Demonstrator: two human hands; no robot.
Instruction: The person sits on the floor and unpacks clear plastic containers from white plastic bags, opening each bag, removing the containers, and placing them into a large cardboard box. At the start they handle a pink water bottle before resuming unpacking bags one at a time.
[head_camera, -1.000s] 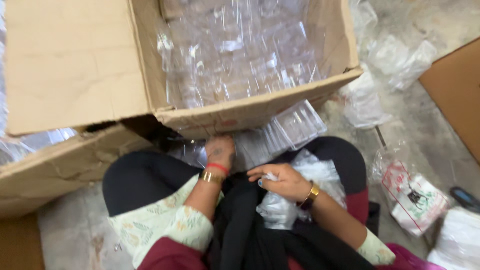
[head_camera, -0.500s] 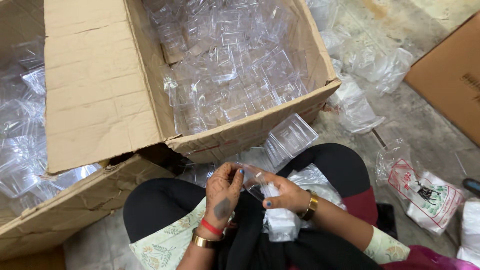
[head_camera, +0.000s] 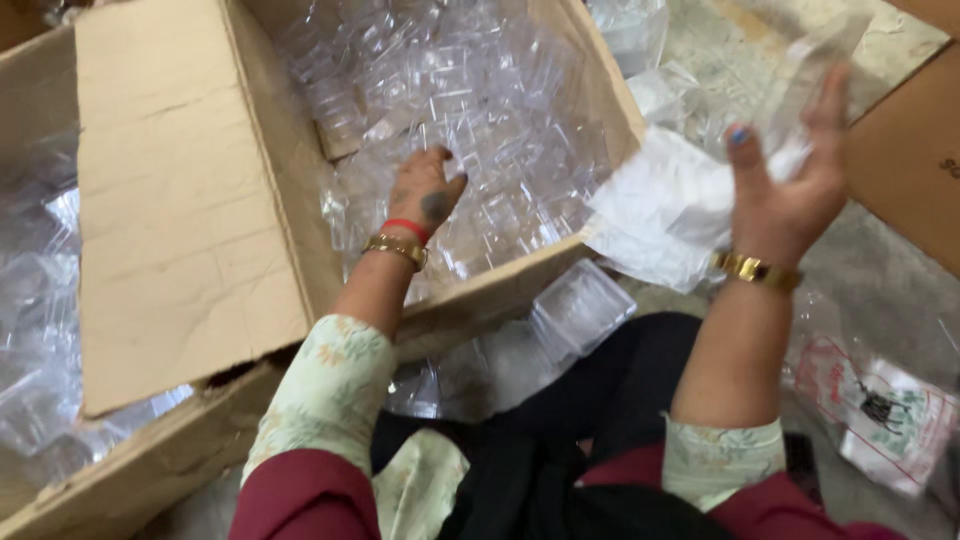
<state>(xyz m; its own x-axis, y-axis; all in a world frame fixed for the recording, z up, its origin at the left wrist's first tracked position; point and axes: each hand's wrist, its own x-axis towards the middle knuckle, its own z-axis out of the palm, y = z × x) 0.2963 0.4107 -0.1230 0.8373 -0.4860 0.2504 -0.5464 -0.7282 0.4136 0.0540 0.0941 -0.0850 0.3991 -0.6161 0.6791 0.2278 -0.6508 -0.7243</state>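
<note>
My left hand (head_camera: 425, 190) reaches into the open cardboard box (head_camera: 500, 295), its fingers down among the heap of clear plastic containers (head_camera: 470, 100); whether it grips one is hidden. My right hand (head_camera: 790, 170) is raised to the right of the box, fingers spread upward, with a clear plastic bag (head_camera: 665, 215) hanging against its palm and thumb. A single clear container (head_camera: 583, 308) lies below the box's near wall, by my lap.
The box's big flap (head_camera: 180, 200) folds out to the left over a second box (head_camera: 60, 330) with more clear containers. Plastic bags litter the stone floor at right, including a printed packet (head_camera: 880, 405). Another cardboard piece (head_camera: 910, 150) stands at far right.
Both hands left my lap: the left went up into the box among the containers, the right lifted up and to the right with the plastic bag.
</note>
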